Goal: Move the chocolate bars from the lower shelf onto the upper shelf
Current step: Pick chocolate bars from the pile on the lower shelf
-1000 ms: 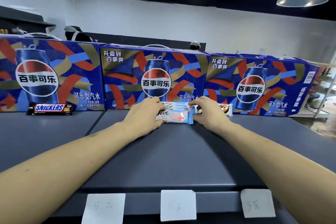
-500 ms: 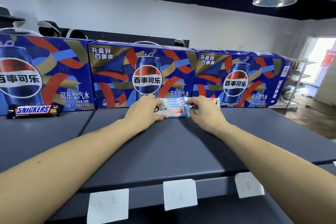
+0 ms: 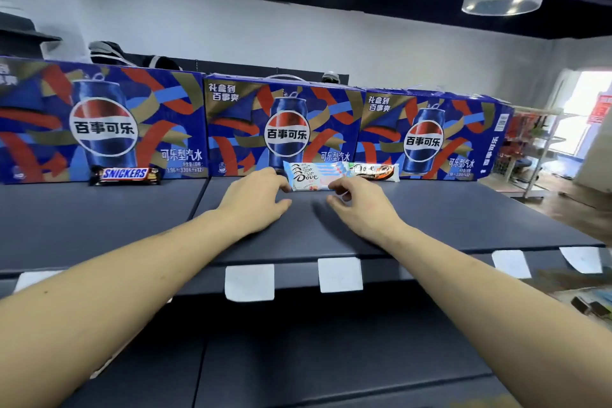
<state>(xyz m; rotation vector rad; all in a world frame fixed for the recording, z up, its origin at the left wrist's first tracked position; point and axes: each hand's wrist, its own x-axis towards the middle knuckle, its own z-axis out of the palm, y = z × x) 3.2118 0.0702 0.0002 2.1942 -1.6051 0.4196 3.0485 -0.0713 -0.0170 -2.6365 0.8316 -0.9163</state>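
Both hands have come back off the pale Dove bar (image 3: 313, 175) since a moment ago, when they were pressed to its two ends. It now lies flat on the upper shelf (image 3: 447, 219), its long side along the foot of the middle Pepsi carton (image 3: 284, 126). The left hand (image 3: 256, 199) rests palm down on the shelf, its fingers (image 3: 281, 183) loose and reaching to the bar's left end, holding nothing. The right hand (image 3: 362, 205) sits just in front of the bar's right end, fingers (image 3: 337, 190) loosely curled and released; whether the tips touch the wrapper I cannot tell.

Just behind and to the right lies a second Dove bar (image 3: 376, 171) in a white and brown wrapper, its left end tucked behind the pale one. Well apart to the left, a Snickers bar (image 3: 126, 174) lies against the left Pepsi carton (image 3: 99, 122). A third Pepsi carton (image 3: 430, 136) stands on the right; the three form a wall along the back of the shelf, so the bars can sit no deeper.

White price tags (image 3: 339, 275) hang along the shelf's front edge. Below it the dark lower shelf (image 3: 314, 358) shows between the forearms. Off to the right, something blurred lies at the frame's edge, too unclear to name.
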